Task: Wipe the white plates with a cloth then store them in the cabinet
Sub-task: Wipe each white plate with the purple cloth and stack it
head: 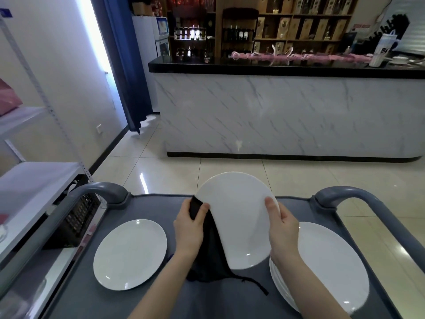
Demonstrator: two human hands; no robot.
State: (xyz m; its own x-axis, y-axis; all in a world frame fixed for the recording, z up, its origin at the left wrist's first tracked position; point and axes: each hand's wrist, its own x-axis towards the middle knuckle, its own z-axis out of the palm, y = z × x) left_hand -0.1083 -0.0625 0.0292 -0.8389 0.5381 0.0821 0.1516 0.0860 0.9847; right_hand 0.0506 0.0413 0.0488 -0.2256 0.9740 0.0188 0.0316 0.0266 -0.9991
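A white plate (pixel 236 217) is held tilted above the grey cart top (pixel 158 208). My right hand (pixel 281 229) grips its right rim, thumb on the face. My left hand (pixel 189 226) holds a black cloth (pixel 210 254) against the plate's left edge; the cloth hangs down to the cart. A single white plate (pixel 130 254) lies flat on the cart at the left. A stack of white plates (pixel 322 268) lies at the right, partly behind my right forearm.
Grey cart handles rise at the far left (pixel 101 189) and far right (pixel 345 194). A white metal shelf rack (pixel 34 180) stands at the left. A marble-fronted bar counter (pixel 287 111) with a black top stands across the tiled floor.
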